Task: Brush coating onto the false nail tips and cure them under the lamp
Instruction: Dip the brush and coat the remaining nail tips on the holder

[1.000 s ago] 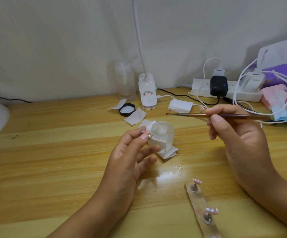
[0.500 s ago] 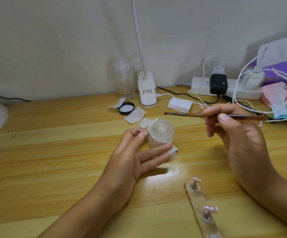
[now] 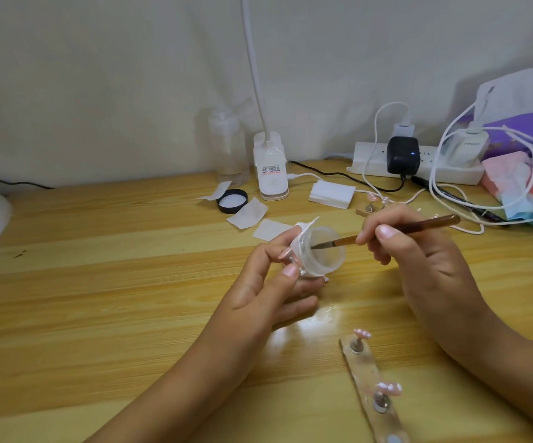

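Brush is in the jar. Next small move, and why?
Probably draw the brush out across the rim of the jar, then toward the nail tip at the fingertips of the left hand. The bristles sit inside the tilted jar, which that hand holds; the right hand grips the handle.

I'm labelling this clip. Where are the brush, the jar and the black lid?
brush [image 3: 431,224]: head view, on its brown handle.
jar [image 3: 329,263]: head view, on its clear wall.
black lid [image 3: 232,202]: head view, on its white middle.
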Motion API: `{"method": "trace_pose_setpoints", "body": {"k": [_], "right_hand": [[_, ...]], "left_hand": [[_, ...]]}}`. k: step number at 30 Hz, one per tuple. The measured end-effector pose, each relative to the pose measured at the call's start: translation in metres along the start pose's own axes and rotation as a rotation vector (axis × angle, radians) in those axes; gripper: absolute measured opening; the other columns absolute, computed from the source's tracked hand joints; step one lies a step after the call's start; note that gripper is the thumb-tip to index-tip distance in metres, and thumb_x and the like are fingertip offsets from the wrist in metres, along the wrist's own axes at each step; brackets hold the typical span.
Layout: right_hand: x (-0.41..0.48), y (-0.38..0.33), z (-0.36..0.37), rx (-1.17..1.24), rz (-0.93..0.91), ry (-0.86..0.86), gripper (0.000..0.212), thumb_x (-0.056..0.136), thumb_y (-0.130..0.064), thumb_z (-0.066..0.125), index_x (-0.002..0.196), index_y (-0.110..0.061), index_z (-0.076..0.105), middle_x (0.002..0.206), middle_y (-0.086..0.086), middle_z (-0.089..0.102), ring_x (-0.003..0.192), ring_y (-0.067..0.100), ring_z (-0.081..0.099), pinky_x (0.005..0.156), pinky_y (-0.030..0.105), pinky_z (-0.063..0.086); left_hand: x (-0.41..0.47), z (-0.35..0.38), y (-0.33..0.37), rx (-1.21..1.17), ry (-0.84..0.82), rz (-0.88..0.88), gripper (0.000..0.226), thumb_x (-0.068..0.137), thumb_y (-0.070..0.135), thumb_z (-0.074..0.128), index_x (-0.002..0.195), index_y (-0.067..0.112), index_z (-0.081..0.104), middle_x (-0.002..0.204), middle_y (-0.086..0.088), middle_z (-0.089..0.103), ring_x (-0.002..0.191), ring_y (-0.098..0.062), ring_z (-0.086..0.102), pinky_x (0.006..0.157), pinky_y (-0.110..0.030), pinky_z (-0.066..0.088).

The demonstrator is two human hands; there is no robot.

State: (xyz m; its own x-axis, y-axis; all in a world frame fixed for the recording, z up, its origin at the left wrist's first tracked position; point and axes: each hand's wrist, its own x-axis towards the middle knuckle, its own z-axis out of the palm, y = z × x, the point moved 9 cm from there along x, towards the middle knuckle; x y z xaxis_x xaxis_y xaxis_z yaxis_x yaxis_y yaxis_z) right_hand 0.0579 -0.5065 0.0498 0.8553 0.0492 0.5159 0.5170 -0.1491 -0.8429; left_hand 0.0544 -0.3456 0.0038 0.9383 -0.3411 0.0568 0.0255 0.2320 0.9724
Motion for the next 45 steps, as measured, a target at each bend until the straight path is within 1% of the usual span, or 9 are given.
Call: {"method": "trace_pose_setpoints", "body": {"k": [5, 11, 15, 17, 21, 24, 28, 35, 45], "right_hand": [[0.001, -0.004, 0.004, -0.042, -0.016, -0.052, 0.021, 0.093, -0.007, 0.04, 0.081, -0.003, 0.057, 0.077, -0.011, 0.053, 0.075, 0.003, 0.049, 0.075, 0.014, 0.039], [0.002, 0.001, 0.002, -0.06, 0.021, -0.038, 0.023, 0.092, -0.009, 0.04, 0.077, -0.007, 0.056, 0.075, 0.003, 0.05, 0.072, 0.017, 0.045, 0.072, 0.016, 0.04], [0.002, 0.009, -0.003, 0.05, 0.1, 0.027, 0.023, 0.093, -0.015, 0.042, 0.083, -0.007, 0.06, 0.075, 0.0, 0.055, 0.073, 0.009, 0.051, 0.072, 0.015, 0.044], [0.002, 0.012, -0.009, 0.083, 0.11, 0.079, 0.023, 0.095, -0.017, 0.043, 0.086, -0.01, 0.062, 0.077, -0.006, 0.058, 0.075, 0.008, 0.053, 0.074, 0.017, 0.046], [0.002, 0.015, -0.022, 0.122, 0.107, 0.174, 0.026, 0.097, -0.024, 0.044, 0.085, -0.025, 0.067, 0.076, -0.007, 0.059, 0.077, 0.01, 0.054, 0.073, 0.018, 0.048], [0.002, 0.02, -0.028, 0.15, 0.143, 0.23, 0.03, 0.097, -0.028, 0.045, 0.081, -0.031, 0.07, 0.075, -0.008, 0.059, 0.076, 0.01, 0.053, 0.071, 0.018, 0.048], [0.004, 0.027, -0.033, 0.21, 0.191, 0.26, 0.032, 0.088, -0.023, 0.044, 0.071, -0.027, 0.07, 0.076, -0.008, 0.06, 0.074, 0.011, 0.05, 0.07, 0.024, 0.042], [0.003, 0.037, -0.042, 0.344, 0.235, 0.322, 0.032, 0.081, -0.019, 0.04, 0.059, -0.024, 0.063, 0.071, -0.008, 0.055, 0.069, 0.012, 0.045, 0.07, 0.029, 0.036], [0.003, 0.039, -0.047, 0.436, 0.234, 0.366, 0.03, 0.08, -0.018, 0.039, 0.06, -0.024, 0.06, 0.071, -0.006, 0.053, 0.066, 0.01, 0.047, 0.069, 0.027, 0.039]], "left_hand": [[-0.001, 0.003, 0.002, 0.024, -0.022, 0.016, 0.017, 0.089, 0.029, 0.051, 0.101, 0.033, 0.062, 0.134, 0.029, 0.054, 0.111, -0.019, 0.067, 0.09, -0.027, 0.055], [0.0, 0.003, 0.002, 0.014, -0.014, 0.009, 0.018, 0.087, 0.029, 0.052, 0.088, 0.041, 0.066, 0.135, 0.029, 0.054, 0.111, -0.018, 0.067, 0.09, -0.027, 0.056], [0.0, -0.002, -0.004, -0.011, 0.008, -0.023, 0.021, 0.087, 0.031, 0.054, 0.101, 0.038, 0.067, 0.127, 0.012, 0.065, 0.111, -0.018, 0.067, 0.086, -0.027, 0.057], [0.001, -0.005, -0.007, -0.034, 0.033, -0.043, 0.02, 0.086, 0.031, 0.055, 0.102, 0.032, 0.067, 0.123, 0.007, 0.068, 0.11, -0.02, 0.068, 0.084, -0.029, 0.058], [0.002, -0.007, -0.01, -0.069, 0.024, -0.09, 0.021, 0.085, 0.033, 0.054, 0.105, 0.026, 0.057, 0.104, 0.014, 0.075, 0.101, -0.024, 0.072, 0.082, -0.034, 0.06], [0.002, -0.009, -0.007, -0.075, 0.021, -0.083, 0.025, 0.087, 0.035, 0.053, 0.107, 0.019, 0.05, 0.1, 0.014, 0.075, 0.098, -0.026, 0.073, 0.077, -0.033, 0.061], [0.001, -0.013, -0.008, -0.089, 0.058, -0.08, 0.026, 0.088, 0.034, 0.054, 0.107, 0.017, 0.051, 0.098, 0.005, 0.076, 0.096, -0.026, 0.073, 0.072, -0.033, 0.061], [0.003, -0.016, -0.01, -0.091, 0.078, -0.076, 0.024, 0.087, 0.034, 0.055, 0.105, 0.018, 0.053, 0.096, 0.008, 0.076, 0.093, -0.026, 0.074, 0.071, -0.032, 0.061], [0.004, -0.017, -0.011, -0.095, 0.094, -0.082, 0.018, 0.085, 0.034, 0.055, 0.097, 0.02, 0.054, 0.09, 0.002, 0.077, 0.09, -0.027, 0.074, 0.072, -0.033, 0.062]]}}
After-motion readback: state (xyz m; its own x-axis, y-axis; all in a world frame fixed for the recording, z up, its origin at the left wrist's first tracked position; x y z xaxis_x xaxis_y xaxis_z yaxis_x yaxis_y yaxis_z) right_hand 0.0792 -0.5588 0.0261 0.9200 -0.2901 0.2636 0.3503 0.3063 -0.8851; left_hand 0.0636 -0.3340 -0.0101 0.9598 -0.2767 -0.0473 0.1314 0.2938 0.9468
